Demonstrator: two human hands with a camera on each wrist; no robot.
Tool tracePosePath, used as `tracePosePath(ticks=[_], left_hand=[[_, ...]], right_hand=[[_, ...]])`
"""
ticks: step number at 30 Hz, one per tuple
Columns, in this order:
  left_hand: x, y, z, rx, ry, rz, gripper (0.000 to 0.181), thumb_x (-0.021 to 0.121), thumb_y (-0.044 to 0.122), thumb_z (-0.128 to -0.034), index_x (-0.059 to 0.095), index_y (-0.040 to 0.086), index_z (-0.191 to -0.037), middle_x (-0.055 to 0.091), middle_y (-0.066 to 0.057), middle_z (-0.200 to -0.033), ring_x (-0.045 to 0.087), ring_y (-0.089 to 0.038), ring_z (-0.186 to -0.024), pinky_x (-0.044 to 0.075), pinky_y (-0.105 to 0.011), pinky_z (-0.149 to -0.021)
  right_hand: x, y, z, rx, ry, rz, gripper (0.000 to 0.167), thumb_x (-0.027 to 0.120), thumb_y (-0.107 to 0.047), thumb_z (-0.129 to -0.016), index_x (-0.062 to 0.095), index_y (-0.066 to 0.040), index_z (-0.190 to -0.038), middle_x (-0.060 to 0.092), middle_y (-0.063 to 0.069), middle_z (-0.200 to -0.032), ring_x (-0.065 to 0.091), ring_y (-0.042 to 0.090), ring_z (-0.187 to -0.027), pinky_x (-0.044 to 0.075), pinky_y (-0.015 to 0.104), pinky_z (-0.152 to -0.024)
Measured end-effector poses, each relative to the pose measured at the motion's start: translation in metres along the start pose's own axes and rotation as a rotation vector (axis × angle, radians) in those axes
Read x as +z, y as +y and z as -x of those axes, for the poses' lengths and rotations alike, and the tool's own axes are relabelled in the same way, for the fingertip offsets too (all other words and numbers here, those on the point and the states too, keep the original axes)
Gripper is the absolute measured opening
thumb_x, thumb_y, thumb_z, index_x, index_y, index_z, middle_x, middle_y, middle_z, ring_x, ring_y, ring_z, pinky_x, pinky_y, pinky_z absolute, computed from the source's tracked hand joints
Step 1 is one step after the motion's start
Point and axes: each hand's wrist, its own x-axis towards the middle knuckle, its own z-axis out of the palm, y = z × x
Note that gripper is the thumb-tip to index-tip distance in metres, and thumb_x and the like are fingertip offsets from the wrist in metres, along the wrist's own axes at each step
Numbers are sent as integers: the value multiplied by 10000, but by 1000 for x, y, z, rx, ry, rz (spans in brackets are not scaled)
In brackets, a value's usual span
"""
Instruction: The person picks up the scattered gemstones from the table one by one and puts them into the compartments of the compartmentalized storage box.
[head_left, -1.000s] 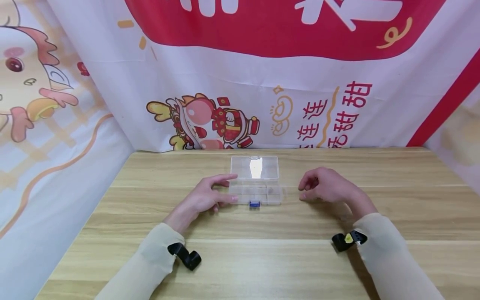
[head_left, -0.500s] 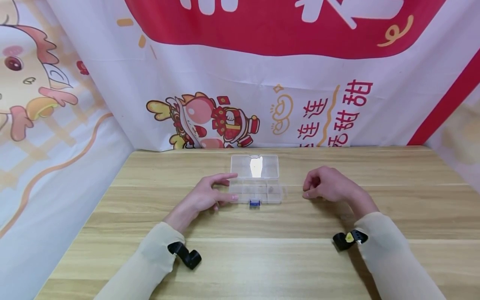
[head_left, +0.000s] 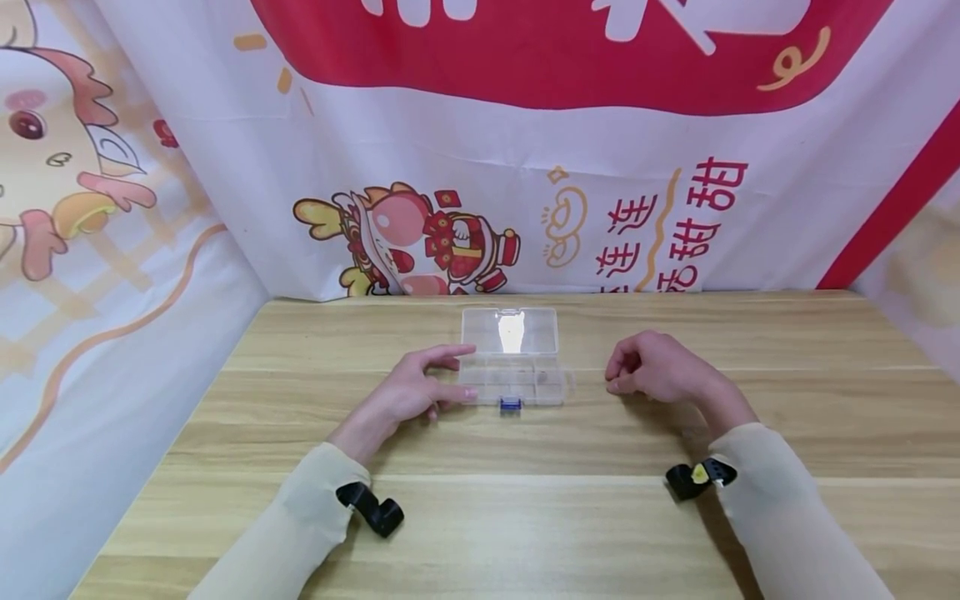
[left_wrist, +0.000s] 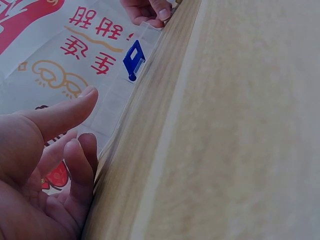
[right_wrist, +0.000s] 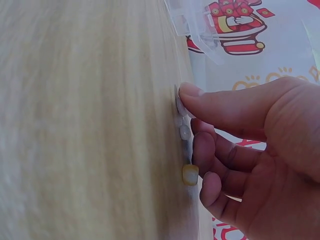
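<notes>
A clear plastic compartment box [head_left: 511, 390] lies on the table with its lid [head_left: 487, 332] folded back and a blue latch [head_left: 510, 404] at the front. My left hand [head_left: 408, 387] rests at its left end, thumb and index finger extended onto the box edges. Apart from the box, to its right, my right hand [head_left: 660, 367] is low over the table with curled fingers. In the right wrist view its thumb and index finger pinch a thin silvery piece [right_wrist: 179, 102]. Beside it show a small translucent bead [right_wrist: 185, 132] and a yellowish bead-like piece [right_wrist: 190, 174]; whether these are joined, I cannot tell.
The wood-grain table [head_left: 525, 525] runs back to a printed white and red cloth [head_left: 420, 142]. Another printed cloth [head_left: 112, 333] hangs along the left side. Black wrist cameras are strapped at both sleeves.
My right hand has shifted slightly to the right, away from the box, then stayed put. My left hand and the box keep their places.
</notes>
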Motion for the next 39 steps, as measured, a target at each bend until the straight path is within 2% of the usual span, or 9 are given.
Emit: tracePosePath(ticks=[6, 13, 25, 39], left_hand=[[0, 0, 0, 3, -7, 9, 680, 918, 249, -840, 638, 437, -1431, 534, -29, -1468, 548, -158, -634, 459, -244, -525], [1, 0, 0, 9, -2, 8, 674, 917, 248, -843, 640, 428, -1430, 537, -34, -1456, 542, -156, -624, 460, -244, -518], [0, 0, 0, 21, -14, 7, 682, 907, 255, -858, 623, 380, -1466, 527, -77, -1470, 544, -145, -627, 451, -232, -508], [2, 0, 0, 8, -2, 13, 691, 907, 234, -856, 618, 398, -1462, 543, -63, -1466, 552, -142, -632, 459, -231, -509]], right_hand=[[1, -1, 0, -14, 11, 18, 65, 780, -154, -971, 735, -108, -980, 650, 65, -886, 570, 220, -787, 499, 309, -673], [5, -2, -3, -42, 34, 48, 66, 762, -172, -984, 729, -121, -959, 661, 57, -916, 560, 222, -854, 469, 332, -748], [11, -5, -5, -66, 62, 46, 79, 771, -194, -980, 733, -140, -936, 668, 42, -895, 565, 212, -861, 457, 333, -759], [16, -10, -7, -97, 81, 59, 101, 774, -223, -980, 731, -137, -947, 668, 33, -903, 563, 195, -872, 454, 326, -765]])
